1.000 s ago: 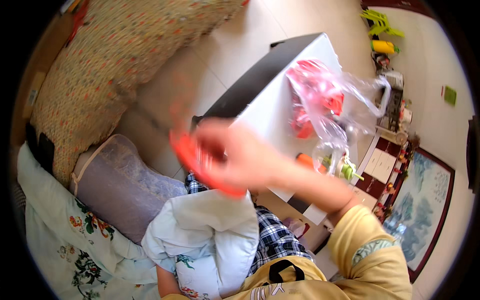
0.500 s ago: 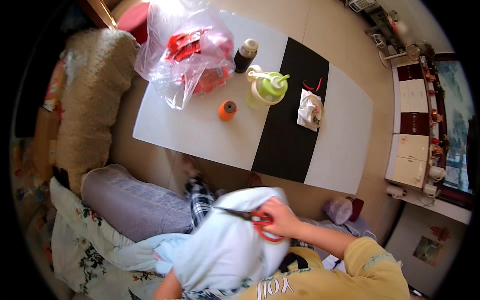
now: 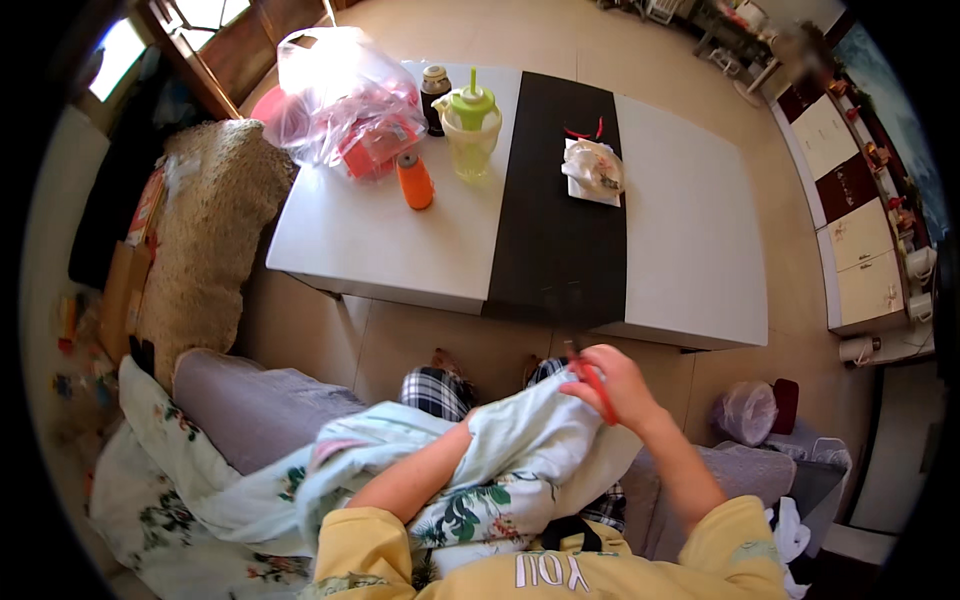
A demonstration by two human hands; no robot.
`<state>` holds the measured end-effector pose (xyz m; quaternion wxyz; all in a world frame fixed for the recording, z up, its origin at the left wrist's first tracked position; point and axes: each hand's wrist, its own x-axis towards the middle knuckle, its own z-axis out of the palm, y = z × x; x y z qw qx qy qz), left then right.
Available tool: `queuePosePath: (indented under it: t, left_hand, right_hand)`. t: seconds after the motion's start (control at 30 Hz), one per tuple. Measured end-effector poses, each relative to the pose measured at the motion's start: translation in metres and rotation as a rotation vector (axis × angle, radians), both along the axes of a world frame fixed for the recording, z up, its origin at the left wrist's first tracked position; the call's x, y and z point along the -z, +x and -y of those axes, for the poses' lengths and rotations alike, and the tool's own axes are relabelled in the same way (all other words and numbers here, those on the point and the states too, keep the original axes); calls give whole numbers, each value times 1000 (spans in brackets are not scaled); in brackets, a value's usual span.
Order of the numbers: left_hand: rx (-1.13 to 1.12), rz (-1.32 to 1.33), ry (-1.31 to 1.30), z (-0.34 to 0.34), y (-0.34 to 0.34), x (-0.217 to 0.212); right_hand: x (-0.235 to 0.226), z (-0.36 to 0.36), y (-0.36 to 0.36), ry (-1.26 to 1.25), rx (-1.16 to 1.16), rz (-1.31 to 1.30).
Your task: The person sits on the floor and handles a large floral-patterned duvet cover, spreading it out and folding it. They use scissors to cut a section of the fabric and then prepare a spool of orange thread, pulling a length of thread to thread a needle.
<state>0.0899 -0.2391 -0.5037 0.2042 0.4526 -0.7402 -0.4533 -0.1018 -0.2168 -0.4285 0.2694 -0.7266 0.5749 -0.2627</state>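
Observation:
A pale blue cloth with a green floral print lies in folds over my lap and trails off to the left. My right hand is closed around red-handled scissors at the cloth's upper right edge. Their dark blades point up and away, toward the table. From the lower left my left forearm reaches in, and the hand at its end is under the cloth, so its fingers are hidden.
Ahead stands a white table with a black band. It bears a plastic bag of red packets, an orange bottle, a green-lidded jug, a dark bottle and a crumpled white wrapper. A grey sofa surrounds me.
My right hand has moved right and slightly up with the scissors, whose blades have swung from pointing left to pointing away. The cloth has dropped lower, and my left forearm now reaches further forward. The view has shifted.

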Motion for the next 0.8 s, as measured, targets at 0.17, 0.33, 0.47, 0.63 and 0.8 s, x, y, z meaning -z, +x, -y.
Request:
queuePosePath:
  t: [0.17, 0.33, 0.47, 0.63, 0.8]
  left_hand:
    - [-227, 12, -213, -54, 73, -23]
    - [-152, -138, -6, -139, 191, -160]
    - [699, 211, 1284, -290, 234, -146]
    - [341, 522, 926, -406, 179, -37]
    - [-45, 446, 692, -400, 169, -27]
  right_hand:
    - [79, -90, 32, 77, 4, 59]
    - [57, -113, 14, -30, 113, 13]
    - [78, -108, 18, -112, 130, 54]
    - [83, -116, 26, -135, 152, 130]
    - [100, -93, 20, -81, 63, 114]
